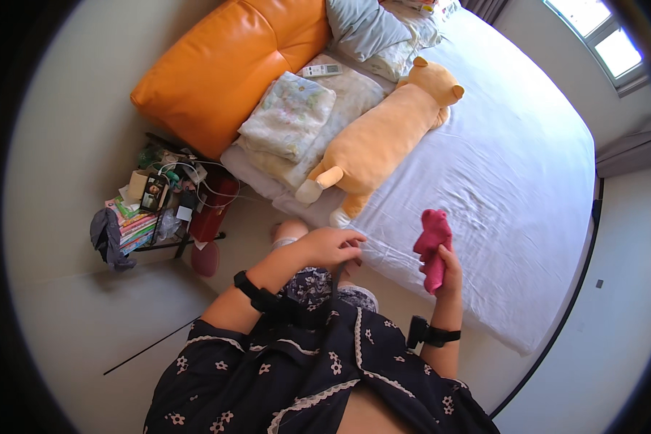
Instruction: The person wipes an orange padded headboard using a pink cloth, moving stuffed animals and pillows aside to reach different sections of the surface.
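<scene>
My right hand (449, 271) is closed around a bunched, deep-pink cloth (434, 242) that looks soft. The cloth sticks up above and hangs below the fingers, in front of the bed's near edge. Its exact kind is hidden by the folds. My left hand (333, 247) is raised in front of my body with loosely bent fingers, apart from the cloth. A thin dark strap (335, 281) hangs just below it; whether the fingers touch the strap is unclear. Beyond both hands is the bed (499, 166) with a pale, wrinkled sheet.
A long tan plush animal (383, 137) lies across the bed. Left of it are a folded floral quilt (289, 116), a white remote (322, 70), an orange cushion (224, 65) and a grey-blue pillow (365, 29). A cluttered small rack (173, 199) stands at the left wall.
</scene>
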`<move>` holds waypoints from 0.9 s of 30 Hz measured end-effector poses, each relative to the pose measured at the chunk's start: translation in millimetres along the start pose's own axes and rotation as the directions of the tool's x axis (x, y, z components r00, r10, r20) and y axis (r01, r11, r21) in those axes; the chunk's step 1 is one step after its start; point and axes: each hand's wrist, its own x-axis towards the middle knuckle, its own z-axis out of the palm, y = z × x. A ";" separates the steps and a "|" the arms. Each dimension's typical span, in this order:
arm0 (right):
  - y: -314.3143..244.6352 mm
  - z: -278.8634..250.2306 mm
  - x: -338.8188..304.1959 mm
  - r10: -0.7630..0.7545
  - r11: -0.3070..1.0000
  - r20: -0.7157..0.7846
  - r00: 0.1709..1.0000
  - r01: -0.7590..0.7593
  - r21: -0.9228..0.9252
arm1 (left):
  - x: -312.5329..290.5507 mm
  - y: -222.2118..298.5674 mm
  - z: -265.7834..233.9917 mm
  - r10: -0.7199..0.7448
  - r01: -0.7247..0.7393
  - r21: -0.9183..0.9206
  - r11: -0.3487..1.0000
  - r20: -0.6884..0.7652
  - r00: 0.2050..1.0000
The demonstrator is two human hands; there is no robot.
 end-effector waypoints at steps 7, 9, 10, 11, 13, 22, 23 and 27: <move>-16.0 -41.4 26.1 0.061 0.998 -0.125 0.990 -0.057 0.032 | 2.2 -10.1 -21.7 -0.081 0.071 -0.075 0.995 -0.149 0.985; -23.2 -40.2 38.6 0.068 0.997 -0.132 0.989 -0.063 0.043 | 4.1 -0.3 -38.8 -0.096 0.083 -0.080 0.993 -0.175 0.980; -30.0 -34.0 44.9 0.058 0.998 -0.135 0.989 -0.057 0.008 | 4.3 5.4 -50.2 -0.107 0.092 -0.086 0.992 -0.191 0.976; -40.0 -24.0 51.1 0.045 0.998 -0.139 0.989 -0.050 -0.027 | 6.4 1.6 -62.4 -0.104 0.091 -0.073 0.993 -0.209 0.972; -61.2 -0.7 59.8 0.004 0.998 -0.113 0.994 -0.011 -0.061 | 10.0 -13.9 -94.5 -0.133 0.137 -0.006 0.991 -0.273 0.953; -135.2 -45.2 74.6 0.011 0.981 -0.351 0.936 -0.077 -0.175 | 16.0 -45.6 -359.5 0.216 0.361 0.452 0.816 -0.817 0.535; -161.7 -63.2 63.7 -0.007 0.976 -0.410 0.912 -0.083 -0.202 | 6.5 -46.8 -393.4 0.161 0.433 0.408 0.804 -0.850 0.502; -337.2 -78.1 16.2 -0.511 0.823 -0.524 0.681 0.212 -0.527 | -11.5 -57.6 -506.1 0.032 0.782 0.332 0.527 -0.927 0.373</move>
